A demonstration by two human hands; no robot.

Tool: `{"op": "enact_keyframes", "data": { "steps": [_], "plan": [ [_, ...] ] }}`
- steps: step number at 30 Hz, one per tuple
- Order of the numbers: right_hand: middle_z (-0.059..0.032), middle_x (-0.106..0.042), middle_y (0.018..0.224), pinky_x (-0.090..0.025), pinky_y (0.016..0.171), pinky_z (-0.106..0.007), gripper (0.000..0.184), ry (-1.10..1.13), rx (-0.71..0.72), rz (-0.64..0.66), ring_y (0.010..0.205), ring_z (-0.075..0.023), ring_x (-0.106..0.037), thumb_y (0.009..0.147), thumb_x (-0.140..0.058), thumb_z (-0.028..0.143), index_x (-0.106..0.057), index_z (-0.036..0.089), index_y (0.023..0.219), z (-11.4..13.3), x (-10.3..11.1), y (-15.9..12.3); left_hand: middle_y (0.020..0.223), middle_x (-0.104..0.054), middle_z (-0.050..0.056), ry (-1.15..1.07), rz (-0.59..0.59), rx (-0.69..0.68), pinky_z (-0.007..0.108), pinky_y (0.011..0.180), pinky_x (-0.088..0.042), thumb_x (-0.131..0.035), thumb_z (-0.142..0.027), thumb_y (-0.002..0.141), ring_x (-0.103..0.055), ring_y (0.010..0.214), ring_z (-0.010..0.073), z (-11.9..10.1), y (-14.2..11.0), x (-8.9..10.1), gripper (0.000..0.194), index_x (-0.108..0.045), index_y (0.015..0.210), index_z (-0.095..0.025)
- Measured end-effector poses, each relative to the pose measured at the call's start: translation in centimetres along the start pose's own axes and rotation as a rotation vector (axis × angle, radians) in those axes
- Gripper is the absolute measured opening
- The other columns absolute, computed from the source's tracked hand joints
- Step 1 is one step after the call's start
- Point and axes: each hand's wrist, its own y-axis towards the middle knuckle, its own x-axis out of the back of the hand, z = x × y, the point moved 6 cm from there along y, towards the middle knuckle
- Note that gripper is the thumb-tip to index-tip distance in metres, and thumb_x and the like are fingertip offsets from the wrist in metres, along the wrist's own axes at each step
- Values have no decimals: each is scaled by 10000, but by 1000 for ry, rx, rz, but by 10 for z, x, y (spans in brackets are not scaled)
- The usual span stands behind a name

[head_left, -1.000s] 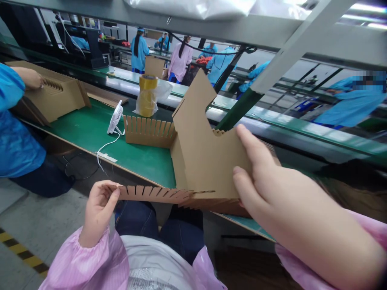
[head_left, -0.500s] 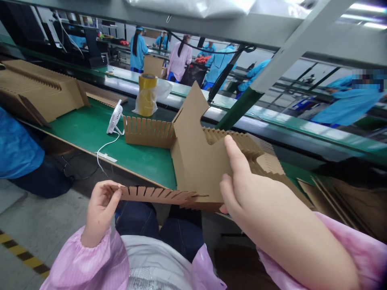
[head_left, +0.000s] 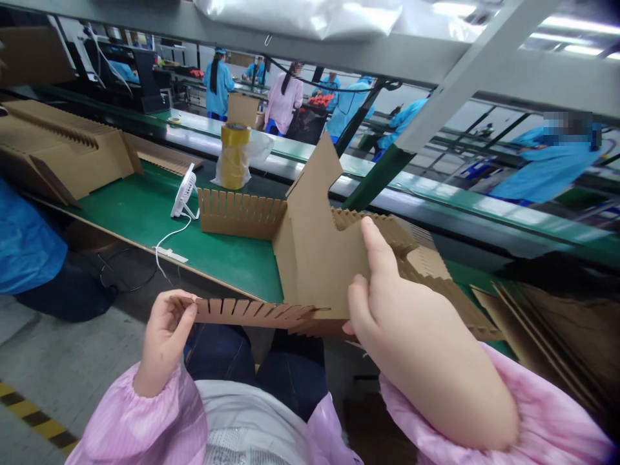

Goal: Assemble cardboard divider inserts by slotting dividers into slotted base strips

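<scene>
My left hand [head_left: 167, 336] pinches the near left end of a slotted cardboard strip [head_left: 242, 311], its row of slots facing up. My right hand [head_left: 380, 284] grips a flat cardboard panel [head_left: 324, 252] with a pointed upper end and a notch in its right side; the index finger stretches along its face. The panel's lower corner meets the near strip's right part. A second slotted strip [head_left: 237, 223] stands farther back, touching the left side of the cardboard pieces. Behind my right hand, several upright cardboard dividers [head_left: 372, 223] stand in a row, partly hidden.
A small white fan [head_left: 185, 192] with a cable stands on the green bench [head_left: 232, 258]. Behind it are yellow tape rolls [head_left: 235, 152] in plastic. Assembled cardboard dividers [head_left: 92, 158] sit at left, beside a person's blue sleeve [head_left: 29, 239]. Flat cardboard sheets [head_left: 523, 323] lean at right.
The panel in my right hand has shifted slightly right at its upper end. My left hand keeps its pinch on the strip. A brown cardboard piece has come into view at upper left.
</scene>
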Motion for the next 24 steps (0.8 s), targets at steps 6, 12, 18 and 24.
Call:
{"op": "enact_keyframes", "data": {
  "steps": [6, 12, 18, 24],
  "plan": [
    [40, -460, 407, -277, 368, -230, 706, 44, -83, 61, 314, -149, -407, 849, -340, 201, -129, 39, 1503, -8, -8, 7, 874, -635, 42, -18, -2, 0, 265, 739, -498, -663, -324, 811, -608, 807, 157, -2, -1, -1, 175, -584, 894, -191],
    [49, -481, 424, -273, 396, -214, 737, 57, -28, 123, 345, -138, -448, 847, -372, 198, -92, 23, 1506, -9, -12, 10, 867, -618, 42, -8, -5, 5, 267, 743, -494, -661, -323, 811, -600, 811, 158, 1, -1, 0, 171, -587, 891, -191],
    [42, -495, 445, -238, 417, -222, 703, -41, -20, 208, 356, -125, -437, 850, -398, 185, -168, 33, 1497, -1, -24, 17, 867, -628, 41, -16, -2, 9, 263, 743, -501, -673, -343, 805, -608, 803, 154, 1, -2, 0, 199, -584, 896, -190],
    [16, -537, 497, -208, 429, -225, 655, -175, 5, 220, 433, -148, -513, 875, -391, 222, -236, 83, 1496, 5, -25, 19, 863, -638, 39, -3, 3, -6, 262, 741, -503, -661, -322, 816, -615, 798, 151, -1, -1, 0, 170, -581, 894, -193]
  ]
}}
